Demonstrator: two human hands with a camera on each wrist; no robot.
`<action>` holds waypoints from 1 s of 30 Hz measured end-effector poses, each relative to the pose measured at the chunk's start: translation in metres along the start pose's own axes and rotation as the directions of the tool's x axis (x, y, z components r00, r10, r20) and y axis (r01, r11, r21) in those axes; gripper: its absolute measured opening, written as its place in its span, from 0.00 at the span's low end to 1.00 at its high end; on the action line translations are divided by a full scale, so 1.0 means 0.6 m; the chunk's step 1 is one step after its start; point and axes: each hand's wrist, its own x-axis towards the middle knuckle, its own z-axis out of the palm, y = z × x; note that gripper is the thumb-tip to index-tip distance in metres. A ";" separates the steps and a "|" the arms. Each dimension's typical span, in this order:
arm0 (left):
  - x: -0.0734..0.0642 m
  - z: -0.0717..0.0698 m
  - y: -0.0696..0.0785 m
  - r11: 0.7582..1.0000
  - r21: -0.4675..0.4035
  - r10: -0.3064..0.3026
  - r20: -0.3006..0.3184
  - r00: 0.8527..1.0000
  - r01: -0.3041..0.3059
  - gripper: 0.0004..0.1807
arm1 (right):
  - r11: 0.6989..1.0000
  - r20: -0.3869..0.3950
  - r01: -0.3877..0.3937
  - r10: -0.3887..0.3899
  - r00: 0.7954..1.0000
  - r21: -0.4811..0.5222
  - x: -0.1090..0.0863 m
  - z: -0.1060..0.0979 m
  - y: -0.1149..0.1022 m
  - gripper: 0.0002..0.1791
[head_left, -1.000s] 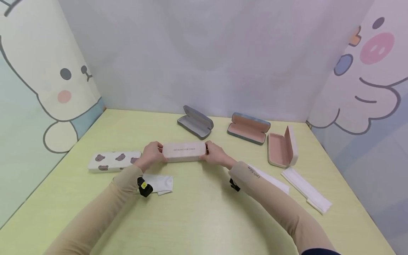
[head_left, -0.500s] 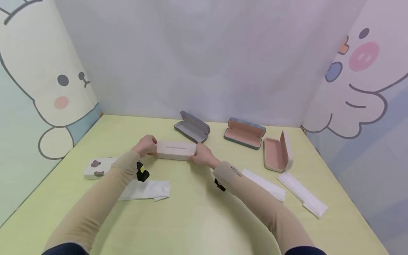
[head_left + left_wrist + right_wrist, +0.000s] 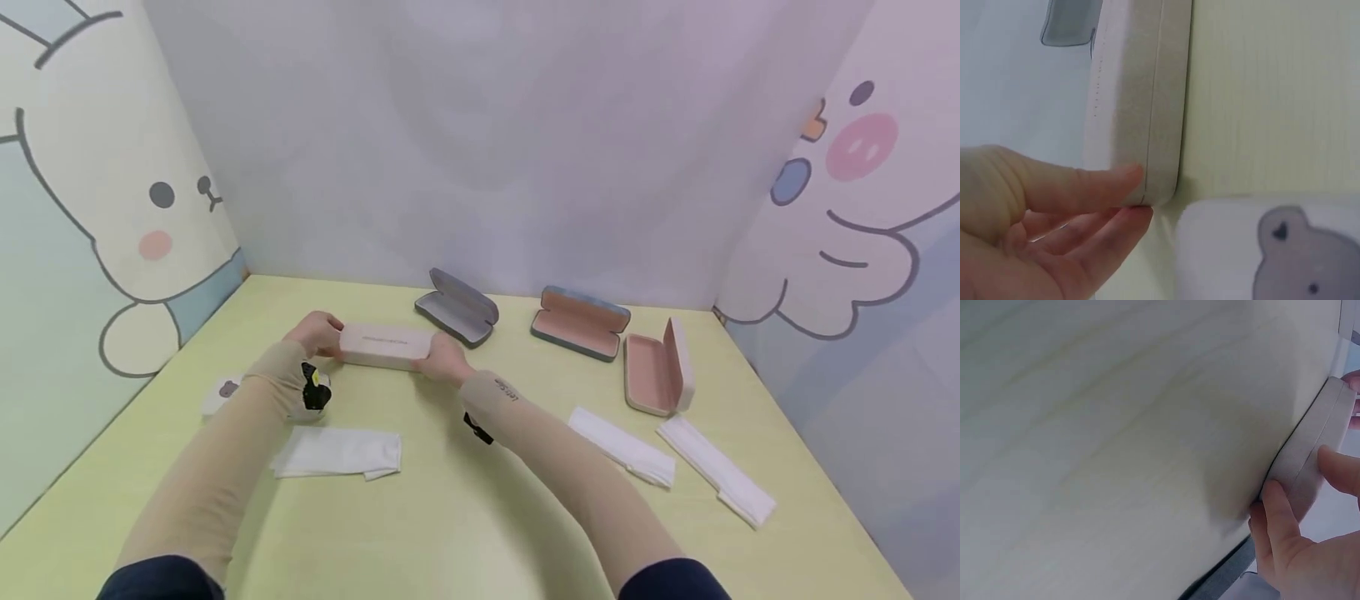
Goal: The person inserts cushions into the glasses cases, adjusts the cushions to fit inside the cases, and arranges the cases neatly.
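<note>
A closed pale pink glasses case (image 3: 384, 348) with small lettering on its lid lies lengthwise between both hands. Its left end is held by my left hand (image 3: 318, 335), whose thumb and fingers meet at the corner in the left wrist view. My right hand (image 3: 446, 360) grips the right end, with the thumb (image 3: 1338, 470) on one side and fingers on the other. Just in front of the left hand sits a white glasses case with brown bears (image 3: 1310, 265), partly hidden by the left forearm in the head view.
Behind stand an open grey glasses case (image 3: 457, 310) and an open blue case with pink lining (image 3: 579, 323). An open pink case (image 3: 658, 371) stands at the right. White folded cloths lie nearer: one on the left (image 3: 337, 452), two on the right (image 3: 622, 447).
Both hands have carried the pale pink case leftward and slightly back, to behind the bear case. The left forearm now covers more of the bear case. The open cases stay put.
</note>
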 end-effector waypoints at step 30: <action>-0.002 -0.089 -0.081 1.000 -0.008 -0.012 -0.014 1.000 0.011 0.37 | 0.981 -0.002 -0.041 0.042 0.999 0.189 0.025 0.057 -0.091 0.25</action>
